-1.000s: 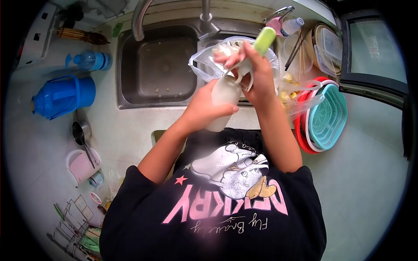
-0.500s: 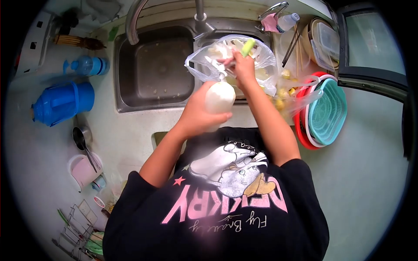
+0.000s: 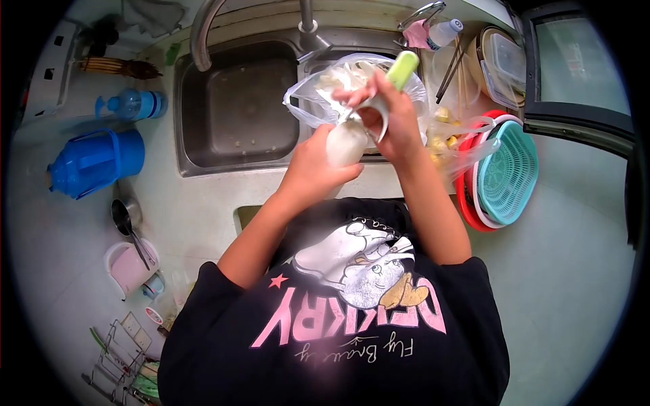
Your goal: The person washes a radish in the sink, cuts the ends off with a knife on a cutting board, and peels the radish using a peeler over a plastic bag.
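My left hand (image 3: 305, 169) is wrapped round a thick white radish (image 3: 345, 145), its rounded, peeled-looking end pointing up toward the sink. In my right hand (image 3: 399, 128) is a peeler with a light green handle (image 3: 403, 70) and a white curved frame (image 3: 383, 116). The peeler's head is at the far end of the radish; the blade itself is hidden by my fingers. Beneath both hands, a thin clear plastic bag (image 3: 305, 98) with white peelings (image 3: 349, 73) lies open over the right sink basin.
The left sink basin (image 3: 247, 101) has small scraps on its floor, under a faucet (image 3: 201, 40). Right of the sink are a bag of yellowish round items (image 3: 440, 139), stacked red and teal baskets (image 3: 508, 172) and chopsticks (image 3: 450, 71). A blue thermos (image 3: 101, 162) stands left.
My right hand has come nearer and turned, bringing the peeler to the radish's end with its handle tilted up. My left hand still grips the radish, nearly in place.
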{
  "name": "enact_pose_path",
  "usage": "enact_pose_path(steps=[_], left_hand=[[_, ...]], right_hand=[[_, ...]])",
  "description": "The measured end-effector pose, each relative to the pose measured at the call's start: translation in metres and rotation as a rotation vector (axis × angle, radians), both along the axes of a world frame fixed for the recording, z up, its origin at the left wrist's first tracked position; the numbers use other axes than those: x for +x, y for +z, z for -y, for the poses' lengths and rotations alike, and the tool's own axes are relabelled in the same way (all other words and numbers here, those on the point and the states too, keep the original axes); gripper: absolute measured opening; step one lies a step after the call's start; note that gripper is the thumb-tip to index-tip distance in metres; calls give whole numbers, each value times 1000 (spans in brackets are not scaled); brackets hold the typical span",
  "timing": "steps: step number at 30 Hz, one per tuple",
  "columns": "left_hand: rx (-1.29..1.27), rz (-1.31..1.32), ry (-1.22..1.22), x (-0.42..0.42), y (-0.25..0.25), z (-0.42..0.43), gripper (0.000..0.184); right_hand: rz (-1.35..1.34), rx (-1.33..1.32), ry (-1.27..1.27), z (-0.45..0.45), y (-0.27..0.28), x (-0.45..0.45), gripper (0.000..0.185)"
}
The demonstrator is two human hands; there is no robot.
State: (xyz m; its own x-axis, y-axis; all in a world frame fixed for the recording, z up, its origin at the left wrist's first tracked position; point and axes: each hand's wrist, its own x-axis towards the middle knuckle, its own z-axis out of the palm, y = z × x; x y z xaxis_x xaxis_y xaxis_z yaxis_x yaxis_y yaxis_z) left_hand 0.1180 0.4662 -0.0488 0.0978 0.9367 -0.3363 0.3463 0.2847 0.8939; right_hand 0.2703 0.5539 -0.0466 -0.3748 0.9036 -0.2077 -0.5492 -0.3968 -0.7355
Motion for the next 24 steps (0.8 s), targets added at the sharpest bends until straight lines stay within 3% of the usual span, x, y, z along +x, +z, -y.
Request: enact_pose_path(steps=[3, 6, 9, 12, 15, 17, 19, 22, 24], left_hand=[[-66, -10, -33, 2, 8, -4, 62], [45, -23, -34, 3, 12, -1, 62], [186, 61, -36, 3, 23, 4, 62], [171, 85, 17, 7, 30, 6, 61], [145, -7, 42, 4, 13, 6, 61], [105, -75, 60, 5, 6, 5, 62], [38, -112, 62, 6, 4, 4, 63], [-70, -114, 41, 10, 9, -1, 63], [-124, -114, 33, 11, 14, -2, 64]], right_hand=[[208, 86, 150, 4, 1, -6, 41], [231, -120, -6, 1, 5, -11, 41], [310, -197, -290, -23, -89, 18, 41], [486, -11, -194, -19, -96, 31, 39], [648, 111, -303, -19, -84, 29, 41], [314, -15, -353, -16, -60, 26, 34], [205, 2, -254, -3, -30, 14, 33], [217, 204, -10, 16, -9, -4, 34], [190, 124, -41, 10, -16, -4, 37]])
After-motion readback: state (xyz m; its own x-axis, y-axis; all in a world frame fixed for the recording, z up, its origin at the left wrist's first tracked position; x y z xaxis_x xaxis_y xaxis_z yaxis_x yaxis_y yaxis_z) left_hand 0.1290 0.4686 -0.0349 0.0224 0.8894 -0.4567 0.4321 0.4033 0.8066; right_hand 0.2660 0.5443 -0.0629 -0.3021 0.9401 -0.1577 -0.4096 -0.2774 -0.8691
